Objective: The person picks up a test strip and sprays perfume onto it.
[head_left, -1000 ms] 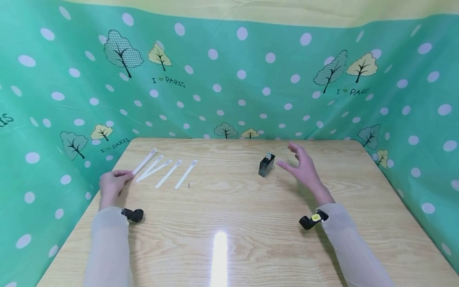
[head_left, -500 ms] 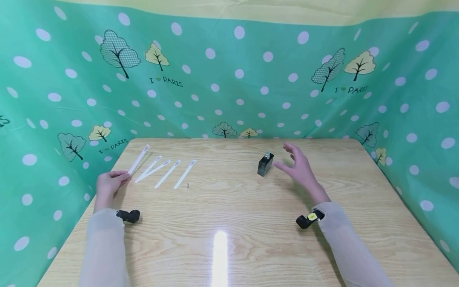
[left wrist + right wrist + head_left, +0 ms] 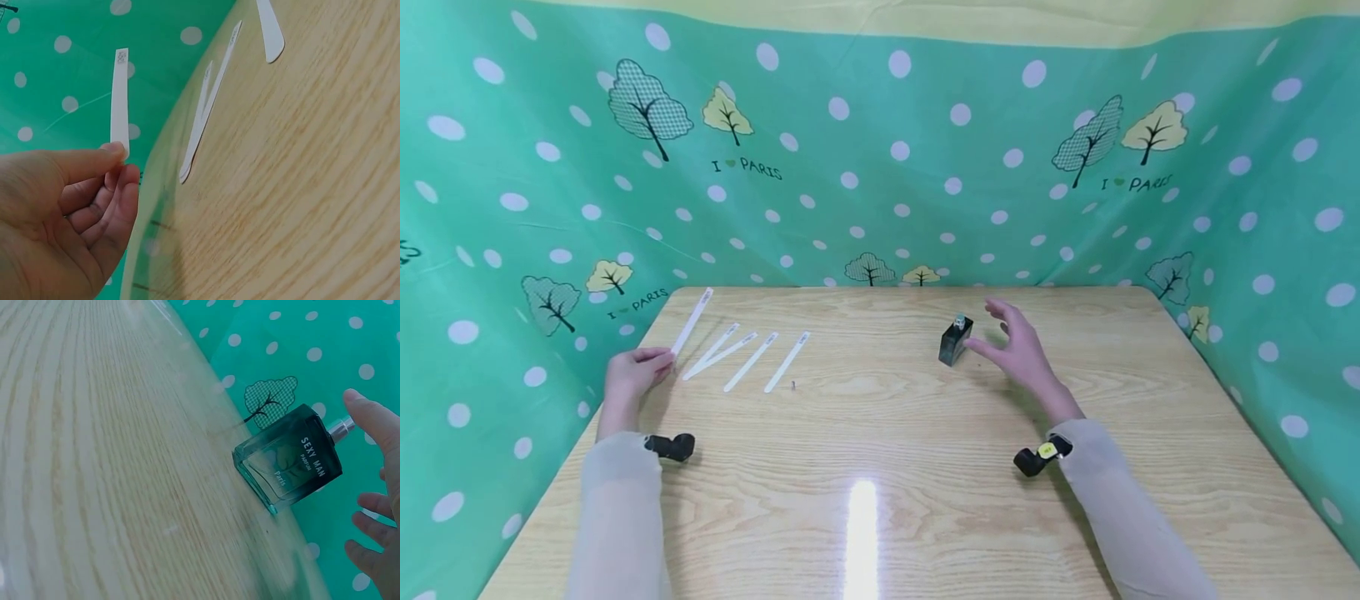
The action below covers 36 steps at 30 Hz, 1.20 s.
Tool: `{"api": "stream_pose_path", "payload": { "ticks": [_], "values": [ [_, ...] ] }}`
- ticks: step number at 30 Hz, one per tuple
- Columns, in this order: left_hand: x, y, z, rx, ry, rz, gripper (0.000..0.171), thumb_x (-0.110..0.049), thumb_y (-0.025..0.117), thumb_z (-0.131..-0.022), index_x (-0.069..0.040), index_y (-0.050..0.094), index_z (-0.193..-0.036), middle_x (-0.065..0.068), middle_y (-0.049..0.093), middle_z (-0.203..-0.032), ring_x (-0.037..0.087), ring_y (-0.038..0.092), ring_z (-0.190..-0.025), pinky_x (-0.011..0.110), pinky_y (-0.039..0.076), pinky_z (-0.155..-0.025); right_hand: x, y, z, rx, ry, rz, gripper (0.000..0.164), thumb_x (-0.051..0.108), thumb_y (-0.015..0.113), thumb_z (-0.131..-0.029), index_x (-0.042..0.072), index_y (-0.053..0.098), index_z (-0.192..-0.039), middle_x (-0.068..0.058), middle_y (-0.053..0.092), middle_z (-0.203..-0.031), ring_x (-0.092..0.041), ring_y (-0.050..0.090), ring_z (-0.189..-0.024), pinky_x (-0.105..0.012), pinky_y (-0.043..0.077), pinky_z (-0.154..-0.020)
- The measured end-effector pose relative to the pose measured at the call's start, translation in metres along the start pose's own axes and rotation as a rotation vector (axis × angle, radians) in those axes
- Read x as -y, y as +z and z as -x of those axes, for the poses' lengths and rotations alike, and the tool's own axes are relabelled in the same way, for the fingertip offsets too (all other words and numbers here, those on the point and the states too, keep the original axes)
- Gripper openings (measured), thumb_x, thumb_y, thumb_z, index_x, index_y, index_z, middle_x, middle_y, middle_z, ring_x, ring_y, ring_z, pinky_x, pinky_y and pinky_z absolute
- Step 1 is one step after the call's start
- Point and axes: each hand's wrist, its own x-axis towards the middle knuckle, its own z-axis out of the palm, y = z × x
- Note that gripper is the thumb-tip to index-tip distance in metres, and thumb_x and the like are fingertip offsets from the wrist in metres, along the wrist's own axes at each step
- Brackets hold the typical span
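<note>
A white perfume test strip [image 3: 119, 100] with a small printed mark at its far end is pinched between thumb and fingers of my left hand [image 3: 634, 375], raised off the table at the left. In the right wrist view, a dark glass perfume bottle [image 3: 290, 459] stands upright, lettered "SEXY MAN", its silver spray nozzle [image 3: 342, 428] bare. My right hand [image 3: 1018, 354] is beside the bottle on its right, fingers spread and holding nothing. The thumb tip is close to the nozzle in the right wrist view and overlaps the bottle's edge in the head view.
Several more white strips [image 3: 750, 363] lie on the wooden table [image 3: 880, 442] right of my left hand, two of them crossing at their near ends. A tiny object [image 3: 793, 386] lies by the rightmost strip. A green dotted cloth [image 3: 880, 192] hangs around the back and sides.
My left hand has lifted the strip, whose far end now points higher, towards the table's back edge. My right hand has shifted slightly left, closer to the bottle.
</note>
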Motion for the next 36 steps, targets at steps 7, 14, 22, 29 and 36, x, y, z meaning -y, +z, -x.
{"api": "stream_pose_path", "payload": {
  "ticks": [7, 14, 22, 29, 36],
  "values": [
    [-0.006, 0.002, 0.003, 0.015, 0.029, -0.016, 0.044, -0.021, 0.061, -0.100, 0.007, 0.055, -0.134, -0.027, 0.060, -0.070, -0.011, 0.064, -0.073, 0.011, 0.059, -0.076, 0.001, 0.004, -0.001, 0.007, 0.010, 0.010, 0.090, 0.038, 0.080, -0.083, 0.004, 0.033, -0.152, -0.016, 0.041, -0.154, -0.036, 0.039, -0.142, -0.055, 0.035, -0.121],
    [-0.015, 0.004, 0.006, 0.033, 0.039, -0.007, 0.051, -0.028, 0.061, -0.099, 0.004, 0.052, -0.138, -0.026, 0.059, -0.079, -0.010, 0.065, -0.080, 0.014, 0.059, -0.085, 0.002, 0.008, -0.003, 0.017, 0.002, 0.009, 0.091, 0.039, 0.081, -0.083, 0.004, 0.033, -0.152, -0.017, 0.042, -0.154, -0.037, 0.039, -0.142, -0.055, 0.036, -0.120],
    [-0.030, 0.008, 0.014, 0.098, 0.063, 0.094, 0.041, -0.023, 0.062, -0.099, 0.000, 0.055, -0.132, -0.025, 0.065, -0.077, -0.011, 0.065, -0.078, 0.009, 0.057, -0.079, 0.004, 0.012, -0.003, 0.023, 0.009, -0.009, 0.091, 0.038, 0.082, -0.082, 0.006, 0.034, -0.152, -0.016, 0.042, -0.154, -0.036, 0.040, -0.142, -0.054, 0.036, -0.121],
    [-0.041, 0.017, 0.026, 0.147, 0.112, 0.134, 0.033, -0.017, 0.062, -0.099, 0.001, 0.056, -0.127, -0.022, 0.065, -0.080, -0.009, 0.065, -0.079, 0.008, 0.057, -0.079, 0.003, 0.016, -0.005, 0.032, 0.013, -0.016, 0.092, 0.037, 0.082, -0.082, 0.005, 0.033, -0.152, -0.017, 0.041, -0.155, -0.036, 0.040, -0.142, -0.054, 0.036, -0.120],
    [-0.046, 0.024, 0.029, 0.183, 0.147, 0.152, 0.021, -0.016, 0.062, -0.099, -0.005, 0.059, -0.117, -0.021, 0.064, -0.084, -0.008, 0.065, -0.080, 0.008, 0.057, -0.079, 0.004, 0.020, -0.005, 0.041, 0.016, -0.032, 0.091, 0.035, 0.082, -0.081, 0.006, 0.033, -0.153, -0.016, 0.040, -0.155, -0.035, 0.041, -0.142, -0.053, 0.037, -0.120]
  ]
}}
